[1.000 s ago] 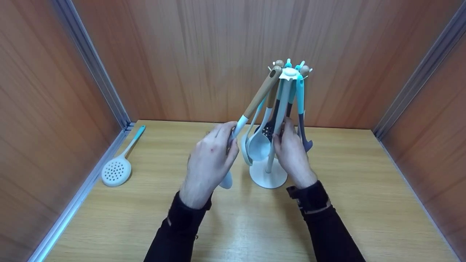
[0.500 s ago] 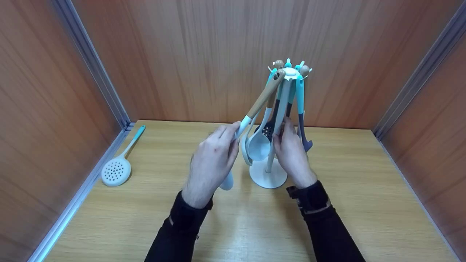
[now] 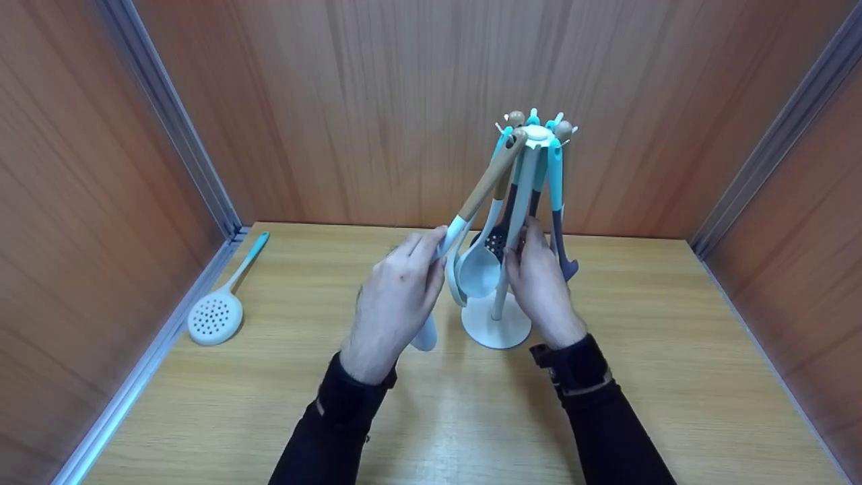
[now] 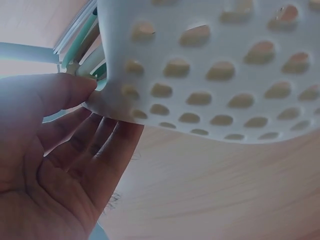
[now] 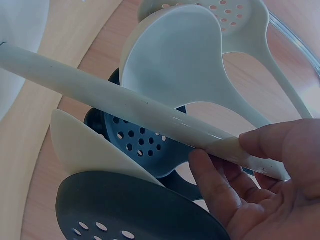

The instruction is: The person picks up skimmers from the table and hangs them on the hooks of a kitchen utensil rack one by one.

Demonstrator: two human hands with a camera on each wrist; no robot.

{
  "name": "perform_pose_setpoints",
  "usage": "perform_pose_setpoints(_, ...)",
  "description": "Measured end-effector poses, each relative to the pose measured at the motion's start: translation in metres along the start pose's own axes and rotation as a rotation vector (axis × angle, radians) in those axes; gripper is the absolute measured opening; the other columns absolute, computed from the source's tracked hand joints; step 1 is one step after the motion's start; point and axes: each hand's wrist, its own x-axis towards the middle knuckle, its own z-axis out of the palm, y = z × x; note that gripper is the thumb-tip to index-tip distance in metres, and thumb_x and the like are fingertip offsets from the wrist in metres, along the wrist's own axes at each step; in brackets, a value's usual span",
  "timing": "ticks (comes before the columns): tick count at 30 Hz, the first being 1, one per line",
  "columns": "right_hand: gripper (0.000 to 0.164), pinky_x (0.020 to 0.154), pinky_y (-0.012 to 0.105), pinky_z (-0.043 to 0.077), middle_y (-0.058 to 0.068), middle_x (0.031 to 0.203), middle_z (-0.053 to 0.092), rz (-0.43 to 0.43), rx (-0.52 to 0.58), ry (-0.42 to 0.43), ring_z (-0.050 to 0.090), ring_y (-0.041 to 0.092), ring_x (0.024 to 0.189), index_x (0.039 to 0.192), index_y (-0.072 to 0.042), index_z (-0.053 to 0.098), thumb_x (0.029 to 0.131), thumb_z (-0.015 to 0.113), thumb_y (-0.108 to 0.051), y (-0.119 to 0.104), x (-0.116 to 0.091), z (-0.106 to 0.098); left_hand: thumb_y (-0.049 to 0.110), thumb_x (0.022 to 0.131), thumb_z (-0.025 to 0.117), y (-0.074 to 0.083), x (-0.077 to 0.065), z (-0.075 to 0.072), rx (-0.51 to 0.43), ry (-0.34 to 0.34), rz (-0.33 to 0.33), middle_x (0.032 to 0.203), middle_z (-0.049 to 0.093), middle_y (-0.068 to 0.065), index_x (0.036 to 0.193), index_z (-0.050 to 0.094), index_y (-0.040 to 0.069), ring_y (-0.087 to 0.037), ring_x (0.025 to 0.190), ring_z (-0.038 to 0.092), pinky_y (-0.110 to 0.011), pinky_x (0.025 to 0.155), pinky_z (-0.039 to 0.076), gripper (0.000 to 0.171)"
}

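Observation:
My left hand [image 3: 394, 289] pinches the neck of a white skimmer [image 3: 483, 180] with a brown handle. The skimmer leans, its handle end right at the top of the white utensil stand [image 3: 490, 331]; its perforated head [image 4: 210, 85] fills much of the left wrist view. My right hand [image 3: 542, 283] grips the stand's pole [image 5: 135, 106] between thumb and fingers. About the pole hang a white ladle [image 3: 479, 271], a dark slotted utensil [image 5: 140, 142] and several other utensils with turquoise or brown handles.
A white skimmer [image 3: 215, 316] with a turquoise handle lies at the left of the wooden table [image 3: 303, 417]. Wood-grain panels [image 3: 377, 101] stand at the back and both sides, with metal rails [image 3: 182, 128] along the corners.
My left hand has moved slightly right, bringing the skimmer's handle end closer against the stand's top. The right hand keeps its grip on the pole in the same place.

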Motion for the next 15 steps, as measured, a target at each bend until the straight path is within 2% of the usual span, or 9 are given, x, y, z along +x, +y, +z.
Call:
perform_pose_setpoints(6, 0.059, 0.102, 0.05, 0.06, 0.021, 0.144, 0.061, 0.006, 0.004, 0.007, 0.069, 0.036, 0.129, 0.158, -0.008, 0.029, 0.107, 0.058, -0.01, 0.001, 0.0, -0.001, 0.02, 0.103, 0.069, -0.001, 0.001, 0.006, 0.005, -0.007, 0.006, 0.118, 0.074, -0.006, 0.143, 0.061, 0.012, -0.019, 0.099, 0.077, -0.037, 0.089, 0.066, 0.041)
perform_pose_setpoints(15, 0.059, 0.102, 0.049, 0.061, 0.021, 0.147, 0.059, 0.002, -0.003, -0.004, 0.067, 0.035, 0.131, 0.159, -0.008, 0.028, 0.108, 0.057, -0.01, 0.001, 0.0, -0.001, 0.02, 0.105, 0.066, 0.0, 0.003, 0.012, -0.016, -0.041, -0.023, 0.118, 0.072, -0.004, 0.141, 0.06, 0.013, -0.019, 0.098, 0.076, -0.036, 0.087, 0.066, 0.038)
